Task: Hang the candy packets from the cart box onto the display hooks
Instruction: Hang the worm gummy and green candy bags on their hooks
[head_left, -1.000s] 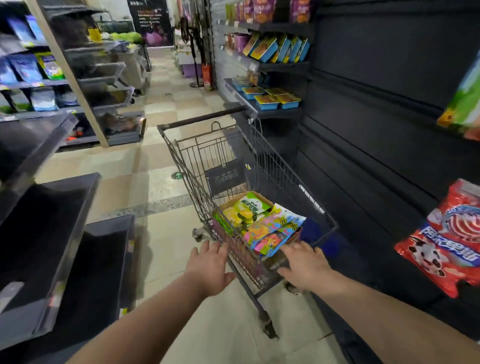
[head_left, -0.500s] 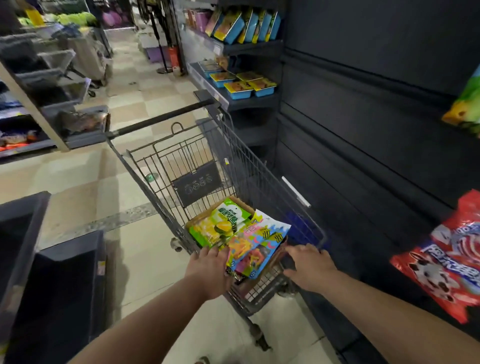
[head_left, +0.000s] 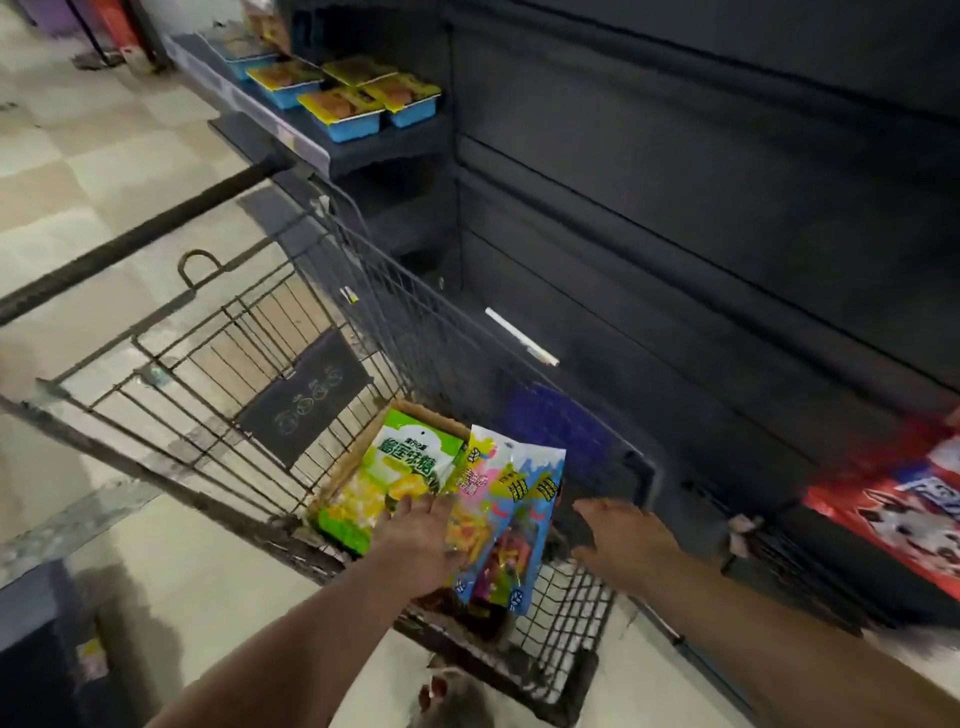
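A cardboard box (head_left: 431, 415) in the wire cart (head_left: 218, 374) holds candy packets. A green and yellow packet (head_left: 400, 467) lies on the left, a multicoloured blue-edged packet (head_left: 524, 519) on the right. My left hand (head_left: 421, 540) reaches into the box, its fingers spread over the packets where the two meet. Whether it grips one is unclear. My right hand (head_left: 623, 535) hovers open over the cart's right rim, just right of the blue-edged packet, holding nothing.
A dark slatted display wall (head_left: 727, 208) fills the right side. A red packet (head_left: 893, 514) hangs at its right edge. Blue trays (head_left: 358, 104) sit on a shelf beyond the cart. Tiled floor lies to the left, a dark bin (head_left: 41, 665) at lower left.
The view has moved closer and tilted down. My left hand went from the cart's near rim onto the packets in the box. My right hand lifted off the rim and opened.
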